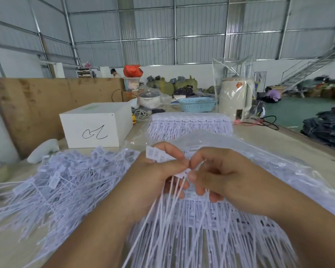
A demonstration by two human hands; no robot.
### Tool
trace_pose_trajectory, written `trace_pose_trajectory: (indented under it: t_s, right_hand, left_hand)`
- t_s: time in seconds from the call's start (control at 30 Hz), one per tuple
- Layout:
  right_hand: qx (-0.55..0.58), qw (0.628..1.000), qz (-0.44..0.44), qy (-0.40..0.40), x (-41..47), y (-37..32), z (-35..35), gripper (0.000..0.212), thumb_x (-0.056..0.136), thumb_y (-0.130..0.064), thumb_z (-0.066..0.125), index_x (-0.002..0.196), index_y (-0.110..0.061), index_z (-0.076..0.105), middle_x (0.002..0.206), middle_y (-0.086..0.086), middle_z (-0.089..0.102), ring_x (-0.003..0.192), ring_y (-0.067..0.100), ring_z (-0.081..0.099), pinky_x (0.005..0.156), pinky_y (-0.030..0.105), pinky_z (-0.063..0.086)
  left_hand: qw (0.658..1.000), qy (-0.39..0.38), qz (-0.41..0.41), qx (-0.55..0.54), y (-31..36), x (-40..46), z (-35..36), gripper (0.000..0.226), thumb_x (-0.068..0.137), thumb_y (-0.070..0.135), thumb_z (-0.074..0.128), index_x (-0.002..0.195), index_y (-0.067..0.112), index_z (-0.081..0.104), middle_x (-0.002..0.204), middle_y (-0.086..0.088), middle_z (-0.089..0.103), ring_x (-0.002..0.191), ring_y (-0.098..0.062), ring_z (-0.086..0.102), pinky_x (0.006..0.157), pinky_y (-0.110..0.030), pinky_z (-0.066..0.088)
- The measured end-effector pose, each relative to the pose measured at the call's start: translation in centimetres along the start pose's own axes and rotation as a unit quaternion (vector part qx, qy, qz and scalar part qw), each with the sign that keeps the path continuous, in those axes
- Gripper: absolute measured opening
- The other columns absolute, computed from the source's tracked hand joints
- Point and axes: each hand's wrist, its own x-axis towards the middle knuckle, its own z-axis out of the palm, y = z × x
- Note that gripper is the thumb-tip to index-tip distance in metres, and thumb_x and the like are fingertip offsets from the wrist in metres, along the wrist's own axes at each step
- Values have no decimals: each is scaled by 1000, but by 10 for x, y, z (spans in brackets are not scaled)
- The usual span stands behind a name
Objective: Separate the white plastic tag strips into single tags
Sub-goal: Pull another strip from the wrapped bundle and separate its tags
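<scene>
**Between the two thumbs, one tag waiting to be torn off**

Between the fingertips of both hands, right where they meet, sits the end head of a short tag strip [163,156]. The left hand [155,171] has its fingers curled round the strip's row of heads, which pokes out up and to the left past its knuckles; the right hand [217,176] pinches the endmost head between thumb and forefinger, the two hands all but touching. So both hands are closed on the same strip, and neither is the nearer one: the joint to be broken lies exactly between them.

The row of heads runs roughly crosswise, from upper left down to the right thumb, while the thin tails hang from the fingers down and toward the person. As I see it, the break wants a pull or twist of the right hand away to the right, across that row, not along the tails.

Left of the left hand lies the loose pile of single tags [62,182], close by, the likely drop spot. Beneath and to the right of the right hand spreads a clear plastic bag [278,163] holding more unsplit strips [211,219], so there is soft room that way. Farther off, beyond the fingers, rests another bundle of strips [190,124] and a white box [97,124], both well apart. The dangling tails could snag in the strips underneath.
</scene>
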Motion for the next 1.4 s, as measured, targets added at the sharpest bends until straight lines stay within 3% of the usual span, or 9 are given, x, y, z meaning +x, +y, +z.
trace_pose_trajectory:
  t_s: [0.27, 0.4, 0.47, 0.6, 0.77, 0.9, 1.1, 1.27, 1.4]
  right_hand:
    - [-47, 996, 32, -65, -3, -1, -8, 43, 83, -53, 56, 64, -15, 58, 52, -6, 53, 50, 12, 46, 56, 27, 39]
    - [22, 998, -3, -63, -1, -4, 0, 25, 88, -44, 55, 82, -24, 70, 47, -12, 46, 47, 6, 39, 52, 21, 33]
    - [34, 999, -11, -23, 1, -4, 7, 25, 89, -44, 55, 87, -28, 73, 50, -12, 45, 48, 9, 37, 51, 23, 31]
    - [15, 996, -39, 82, 5, -7, 29, 24, 97, -42, 55, 86, -28, 71, 79, 16, 66, 73, 39, 58, 69, 51, 48]
    - [-76, 982, -41, 167, 8, -12, 44, 24, 89, -47, 54, 73, -33, 66, 59, -6, 60, 49, 9, 49, 52, 30, 40]
    - [-80, 975, -33, 207, 9, -12, 46, 21, 91, -33, 61, 70, -32, 66, 50, -13, 53, 45, 6, 47, 46, 19, 30]
    - [-144, 950, -62, 271, 6, -9, 54, 20, 94, -35, 55, 83, -26, 68, 58, -6, 58, 57, 13, 51, 54, 33, 41]
    - [-150, 924, -119, 331, 3, -9, 48, 36, 97, -45, 44, 72, -20, 50, 46, -7, 37, 42, 12, 36, 42, 31, 27]
    - [8, 973, -105, 205, 7, -2, 38, 32, 93, -55, 45, 81, -26, 51, 50, -11, 45, 44, 10, 34, 46, 27, 27]
  left_hand:
    - [999, 20, 39, -10, 1, 2, -2, 12, 65, 14, 75, 70, 18, 64, 69, -13, 67, 46, -17, 57, 40, -26, 47]
    - [999, 5, 53, 6, 1, 1, 0, 27, 65, 14, 76, 86, 10, 60, 55, -13, 61, 42, -19, 57, 39, -26, 48]
    - [995, 50, 81, 0, 1, 2, 2, 21, 68, 10, 72, 84, 10, 58, 52, -11, 59, 40, -18, 54, 38, -23, 45]
    - [983, 145, 96, -57, 2, 3, 8, 18, 83, -4, 63, 79, 13, 57, 54, -7, 59, 37, -17, 49, 36, -20, 40]
    - [967, 216, 107, -80, -1, 1, 12, 18, 85, -2, 63, 82, 15, 57, 61, -5, 63, 43, -16, 48, 37, -21, 37]
    - [961, 244, 126, -46, -1, 1, 17, 20, 84, -3, 64, 79, 15, 57, 56, -4, 58, 43, -14, 47, 37, -21, 37]
    - [956, 258, 142, -14, 0, 0, 22, 21, 85, -1, 67, 76, 16, 59, 58, -5, 60, 39, -11, 48, 36, -18, 35]
    - [947, 287, 10, -147, 4, 9, -2, 19, 90, -1, 59, 84, 16, 53, 62, -5, 60, 37, -6, 45, 34, -14, 34]
    - [970, 207, 27, -120, 8, 9, -5, 12, 92, 4, 58, 88, 14, 54, 64, -4, 62, 38, -6, 46, 34, -15, 35]
